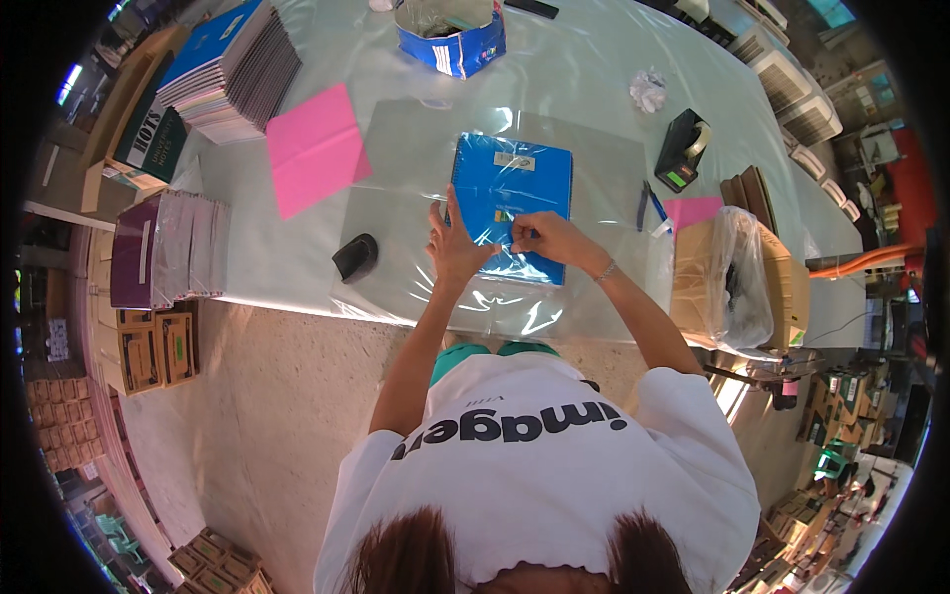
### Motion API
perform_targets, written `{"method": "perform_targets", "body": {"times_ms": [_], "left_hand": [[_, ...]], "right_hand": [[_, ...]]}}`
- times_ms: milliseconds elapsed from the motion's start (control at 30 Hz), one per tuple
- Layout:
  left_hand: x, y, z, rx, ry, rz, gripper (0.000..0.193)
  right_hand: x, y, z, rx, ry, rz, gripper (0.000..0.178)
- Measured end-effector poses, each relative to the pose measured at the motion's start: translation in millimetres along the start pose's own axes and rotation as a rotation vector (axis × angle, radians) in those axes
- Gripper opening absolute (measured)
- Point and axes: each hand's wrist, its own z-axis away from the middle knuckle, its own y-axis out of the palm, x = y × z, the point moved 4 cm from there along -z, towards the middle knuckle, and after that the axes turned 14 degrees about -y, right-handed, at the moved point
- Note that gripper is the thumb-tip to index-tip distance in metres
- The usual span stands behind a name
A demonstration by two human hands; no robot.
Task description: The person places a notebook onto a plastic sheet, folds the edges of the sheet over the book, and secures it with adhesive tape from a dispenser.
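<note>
A blue spiral-bound notebook (529, 188) lies on a clear plastic sheet (396, 148) in front of me. My left hand (458, 247) rests along its left edge, fingers spread, with the thumb reaching onto the cover. Over the lower right of the cover, the fingertips of my right hand (556, 240) are pinched together. Whatever they hold, if anything, is too small to make out. A pale label sits near the cover's top.
Left stand stacked blue notebooks (233, 74), a pink sheet (319, 148), purple-covered notebooks (148, 249) and a rounded black object (356, 258). Right are a tape dispenser (683, 150), a blue pen (657, 206) and a cardboard box (696, 282). A blue container (465, 51) stands at the back.
</note>
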Motion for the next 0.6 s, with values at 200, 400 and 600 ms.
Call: {"method": "perform_targets", "body": {"times_ms": [200,400,600], "left_hand": [[3,-1,1,0.022,0.019,0.006,0.129],[3,-8,11,-0.002,0.201,-0.021,0.102],[7,-10,41,-0.214,0.718,-0.092,0.052]], "right_hand": [[-1,8,-5,-0.001,0.028,0.119,0.02],[0,6,-12,0.095,0.06,0.128,0.022],[-3,5,-15,0.132,0.176,0.095,0.021]]}}
